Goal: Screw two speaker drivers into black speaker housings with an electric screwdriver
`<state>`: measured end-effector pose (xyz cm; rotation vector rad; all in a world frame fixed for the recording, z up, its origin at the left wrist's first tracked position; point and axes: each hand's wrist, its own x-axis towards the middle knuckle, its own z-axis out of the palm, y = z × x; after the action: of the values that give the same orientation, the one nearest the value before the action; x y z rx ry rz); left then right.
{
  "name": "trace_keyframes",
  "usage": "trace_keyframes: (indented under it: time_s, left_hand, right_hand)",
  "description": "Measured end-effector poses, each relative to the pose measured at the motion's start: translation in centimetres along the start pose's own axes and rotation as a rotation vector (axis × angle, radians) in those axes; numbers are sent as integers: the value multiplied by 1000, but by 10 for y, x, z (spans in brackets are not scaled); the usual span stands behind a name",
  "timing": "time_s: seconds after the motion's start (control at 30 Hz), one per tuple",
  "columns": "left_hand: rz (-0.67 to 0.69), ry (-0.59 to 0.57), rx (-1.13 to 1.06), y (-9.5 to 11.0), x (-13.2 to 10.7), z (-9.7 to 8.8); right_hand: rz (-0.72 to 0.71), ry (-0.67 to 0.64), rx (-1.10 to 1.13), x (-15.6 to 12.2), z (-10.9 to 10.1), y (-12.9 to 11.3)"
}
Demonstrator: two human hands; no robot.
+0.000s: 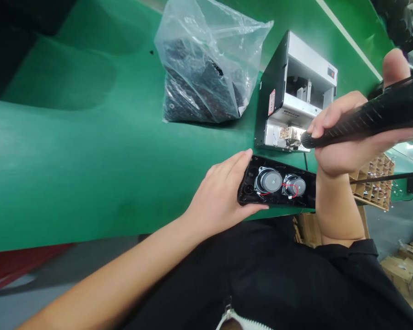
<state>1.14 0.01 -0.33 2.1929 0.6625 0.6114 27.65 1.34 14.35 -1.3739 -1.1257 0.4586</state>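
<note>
**A:** Here's the view from above, and the green counter (72, 160) fills the frame! Up top sits a clear plastic bag (206, 87) stuffed with black parts, and just beside it stands a silver-and-black screw feeder (296, 91).

**B:** Over at the far right, past the counter's edge, there's a divided tray (371, 183) packed with small wired parts. And what's on the counter right by the feeder?

**A:** A black speaker housing (278, 198), lying open side up! The left hand (220, 188) spreads wide across one end, thumb and fingers clasping its edges.

**B:** And the right hand (344, 137)?

**A:** Wrapped firmly around a black electric screwdriver (364, 117), whose tip (304, 140) sits right at the feeder's brass-coloured fitting (285, 135). Whether they're touching, I can't tell from here!

**B:** Inside the housing, two round speakers (268, 180) (294, 186) sit side by side, with thin red wires (293, 190) looping across them.
</note>
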Motion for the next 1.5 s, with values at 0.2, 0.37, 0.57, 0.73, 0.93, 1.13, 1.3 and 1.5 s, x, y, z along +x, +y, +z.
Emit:
trace_keyframes:
  time_s: [0.2,0.37,0.57,0.73,0.93,1.13,1.3,1.5]
  left_hand:
    - [-37,-17,6,1,2,0]
    - [-1,-13,9,4,4,1]
    - [43,51,-19,8,6,3]
    - [52,61,-26,11,7,3]
    - [37,51,-42,11,8,4]
    - [47,68,-40,13,7,2]
    - [87,84,-43,14,8,2]
    - [86,83,-60,14,8,2]
  right_hand:
    - [-260,55,179,-14,13,-28]
    - [-40,-38,231,-42,1,-71]
    - [-29,-60,244,-76,16,-69]
    - [-60,-81,286,-95,32,-53]
    - [-207,-177,142,-96,32,-26]
    - [-95,-281,125,-94,22,-28]
    - [-153,-253,227,-94,23,-27]
    - [-247,-202,349,-92,26,-8]
